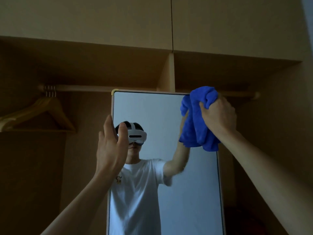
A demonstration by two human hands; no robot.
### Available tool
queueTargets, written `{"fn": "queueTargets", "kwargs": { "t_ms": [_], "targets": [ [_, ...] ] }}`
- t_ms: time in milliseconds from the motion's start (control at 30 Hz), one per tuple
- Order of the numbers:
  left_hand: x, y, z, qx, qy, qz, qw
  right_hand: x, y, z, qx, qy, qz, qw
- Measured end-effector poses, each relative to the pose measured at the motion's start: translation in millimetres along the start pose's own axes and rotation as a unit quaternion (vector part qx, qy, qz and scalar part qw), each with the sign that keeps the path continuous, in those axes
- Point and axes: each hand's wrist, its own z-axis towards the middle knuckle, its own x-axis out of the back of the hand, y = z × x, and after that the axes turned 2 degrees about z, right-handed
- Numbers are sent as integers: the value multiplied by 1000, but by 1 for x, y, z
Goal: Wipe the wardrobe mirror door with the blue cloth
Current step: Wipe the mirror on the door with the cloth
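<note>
Hanging in loose folds, the blue cloth (198, 122) is gripped at its bunched top by the right hand (218, 114), whose fingers are curled tightly round the fabric. The cloth is held up at the upper right corner of the mirror door (160, 109), covering that corner and part of the right edge; whether it is pressed onto the glass cannot be told. The left hand (111, 146) is raised at the mirror's left edge, with fingers straight and close together along the frame and the thumb set apart in front of the glass; nothing is held in it. In the glass a person is reflected in a white headset (136, 135) and a white T-shirt (135, 184). Behind the mirror an open wardrobe is seen, with wooden hangers (39, 112) hung on a rail (76, 88) at the left.
</note>
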Motion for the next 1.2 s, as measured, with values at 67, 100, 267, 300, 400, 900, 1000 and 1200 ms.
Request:
{"fn": "queueTargets", "kwargs": {
  "t_ms": [67,100,267,300,400,900,1000,1200],
  "targets": [
    [0,0,0,-2,-4,2,1000,6,14,2,-9,3,-17,1000],
    [1,0,-1,-3,-6,2,1000,9,21,3,-17,6,-25,1000],
    [3,0,-1,-13,-14,-1,1000,13,36,0,-41,17,-37,998],
    [3,-1,0,-11,-16,-4,1000,12,33,0,-43,17,-40,998],
    [5,-1,2,-2,-24,-13,1000,9,20,-4,-42,16,-47,998],
    [32,9,2,64,-130,-167,975,-33,-113,-49,96,-35,-36,994],
    [38,8,2,70,-151,-151,974,-41,-140,-57,156,-48,-37,986],
    [45,-9,3,75,-152,-206,964,-41,-151,-54,246,-95,-5,964]
  ]
}}
